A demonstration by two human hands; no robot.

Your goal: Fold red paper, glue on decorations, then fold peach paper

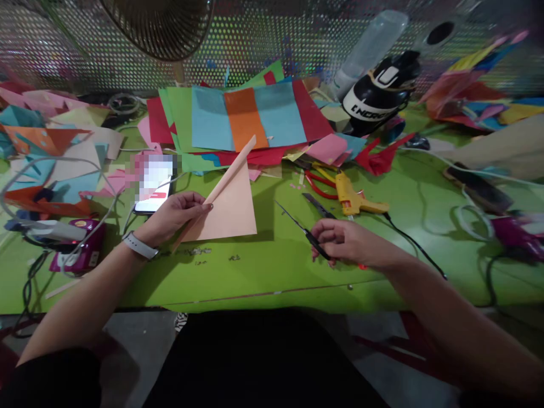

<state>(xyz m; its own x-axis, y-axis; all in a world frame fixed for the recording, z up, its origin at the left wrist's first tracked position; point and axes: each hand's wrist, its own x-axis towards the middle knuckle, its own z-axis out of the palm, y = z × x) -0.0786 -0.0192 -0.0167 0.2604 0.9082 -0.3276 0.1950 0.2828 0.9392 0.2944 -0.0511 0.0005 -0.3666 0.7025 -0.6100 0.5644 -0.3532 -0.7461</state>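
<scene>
My left hand [181,212], with a pale watch band at the wrist, pinches a peach sheet of paper [232,207] along its upper left edge. That edge is folded or rolled into a narrow slanting strip, and the rest of the sheet spreads to the right over the green table. To the right of the paper, my right hand [342,241] is closed around the black handle of scissors [314,242]. Their thin blades point up and left, apart from the paper. A dark cutter [318,205] lies just beyond the right hand, near a yellow glue gun [355,195].
Stacked coloured paper [208,119] lies at the back, beside a black bottle [374,96] and a clear bottle [374,45]. A lit phone [153,184] is by my left hand. Folded paper pieces [46,139] and cables crowd the left; a fan [159,25] stands behind.
</scene>
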